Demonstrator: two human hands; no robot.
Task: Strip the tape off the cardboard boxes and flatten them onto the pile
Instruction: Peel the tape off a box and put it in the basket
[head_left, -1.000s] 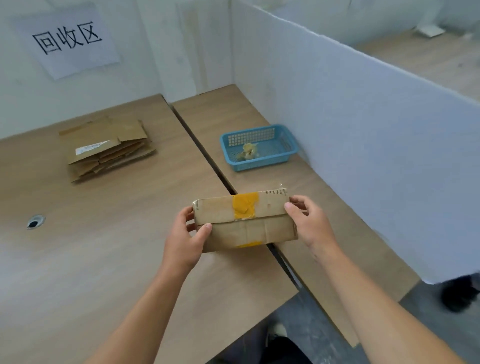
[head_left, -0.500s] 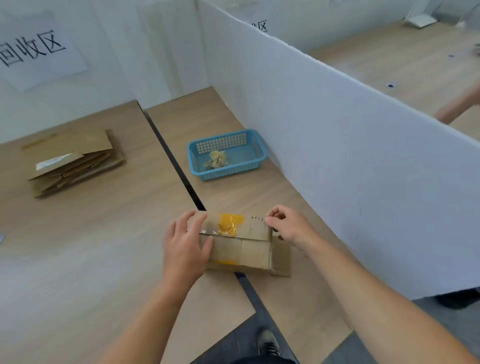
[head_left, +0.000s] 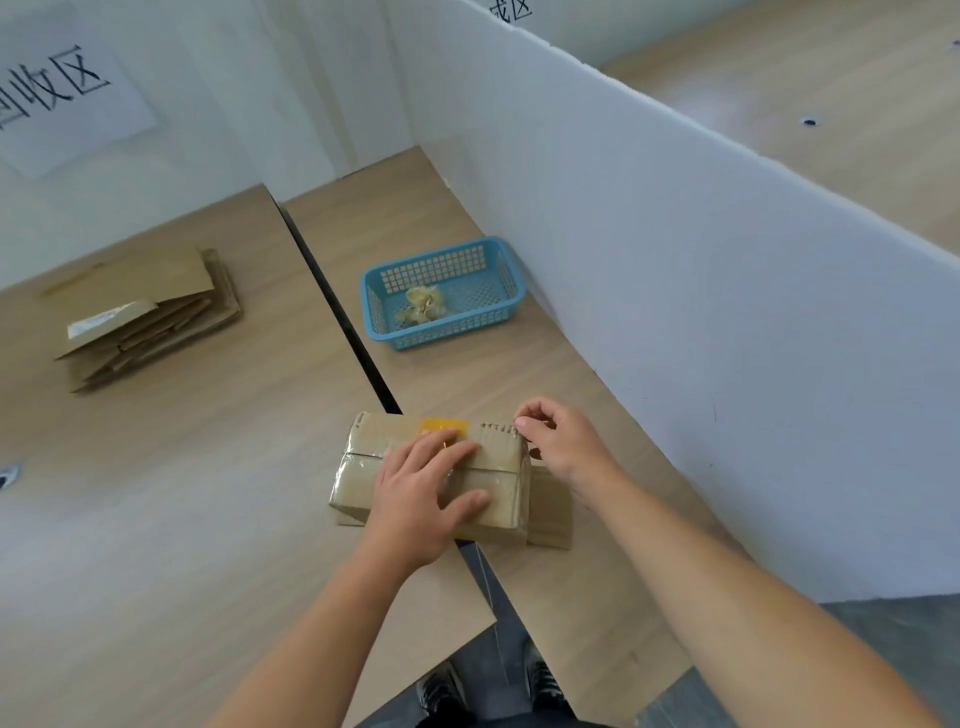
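Cardboard box (head_left: 363, 470) under my hands: my left hand (head_left: 421, 491) lies flat on its top, fingers straight and spread, pressing it down. My right hand (head_left: 563, 447) is at the box's far right corner, fingers curled, with thumb and forefinger meeting at the jagged end of the clear tape (head_left: 496, 430). I cannot tell whether the tape is actually caught between them. A yellow patch (head_left: 443, 423) crosses the far top edge of the box, just beyond my left fingertips. A loose flap (head_left: 550, 512) sticks out flat from under the box's right side.

The box sits near the front edges of two tables, bridging the dark gap between the left table (head_left: 156, 493) and the right table (head_left: 571, 597). Farther back on the right table, near the white partition (head_left: 675, 312), stands a blue basket (head_left: 457, 332) with crumpled tape scraps (head_left: 423, 306) inside. The pile (head_left: 150, 317) of flattened cardboard lies well apart, toward the back of the left table. A paper sign (head_left: 57, 93) hangs on the wall behind it.
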